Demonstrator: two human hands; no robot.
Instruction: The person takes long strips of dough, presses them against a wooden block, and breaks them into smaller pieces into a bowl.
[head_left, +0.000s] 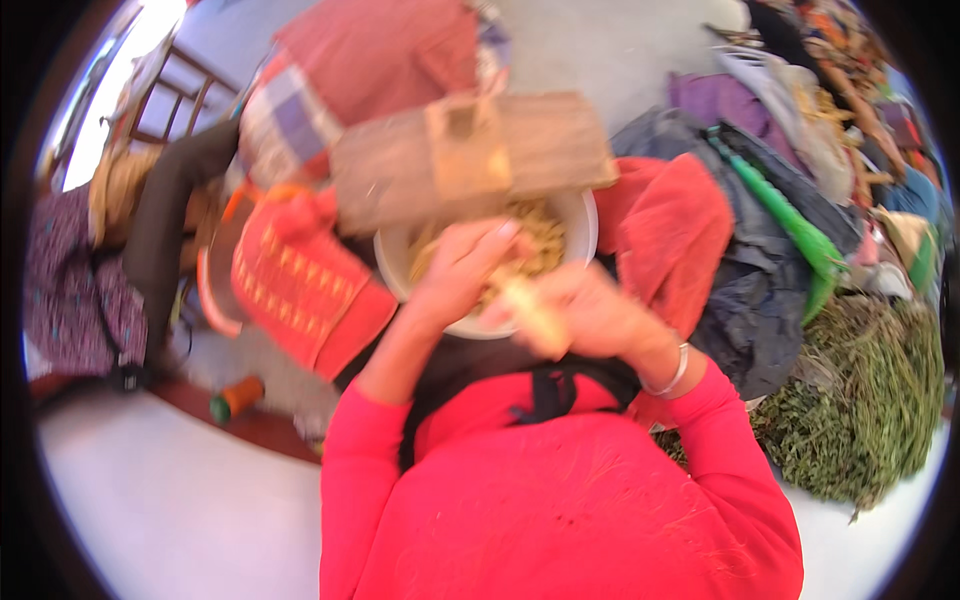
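My left hand (469, 259) is bent over a white bowl (591, 225), its fingertips beside a pale yellow piece. Blur hides whether those fingers grip anything. My right hand (592, 311), with a bangle at the wrist, is closed round that pale yellow elongated piece (536, 311), whose kind I cannot tell. Under both hands the bowl holds many small yellowish pieces (544, 232), too blurred to name. Across the bowl's far side lies a wooden board (555, 146) with a lighter block (469, 150) over its middle.
Red cloths flank the bowl (307, 285) (667, 225). A red and checked cloth bundle (375, 60) lies beyond the board. On the right are dark cloth, a green strip (787, 217) and a heap of dried plants (862, 397). A thread spool (238, 399) lies at left; people sit at upper right.
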